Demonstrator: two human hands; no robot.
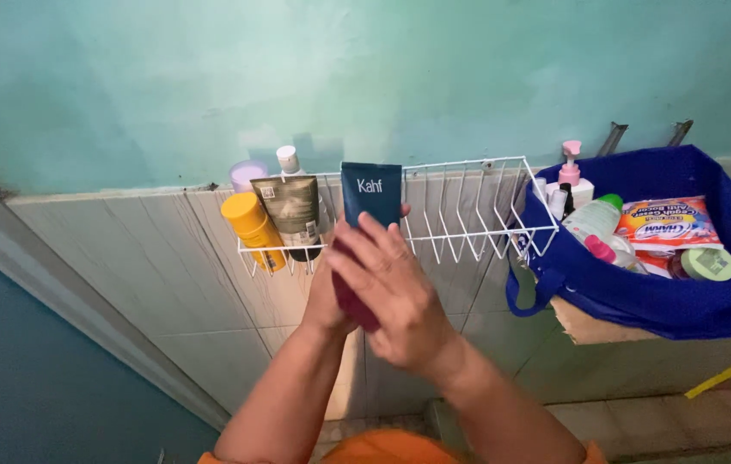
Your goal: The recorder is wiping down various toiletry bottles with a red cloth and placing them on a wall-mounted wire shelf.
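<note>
A: Quick pass. What's in the hands?

B: Both hands are raised in front of a white wire rack (468,206) fixed to the tiled wall (150,283). The left hand (329,296) sits behind the right, fingers wrapped on a dark blue tube (370,193) with a maroon lower end. The right hand (395,292) lies across the front of it, fingers spread and pressed on the tube's lower part. So both are grasping the tube.

A: Tube position?

B: Upright, flat crimped end up, its top level with the rack's upper rail. It's at the rack's front edge, left of middle; can't tell if it's inside the wire or just in front.

A: What's already in the rack?

B: Left end: a yellow bottle (251,228) tilted, an olive-grey tube (293,210) just beside it, a white-capped bottle (290,161) behind, and a pale lilac lid (247,172) at the back. The blue tube is just right of the olive one.

A: Right side?

B: A blue fabric bag (683,301) near the rack's right end, touching or nearly touching it. Inside: a pump bottle with pink top (570,167), a white bottle with green cap (596,219), a colourful packet (666,223), a round green-lidded jar (707,264).

A: Anything else?

B: Teal painted wall (382,77) above the tiles, orange clothing (391,448) at the bottom edge.
</note>
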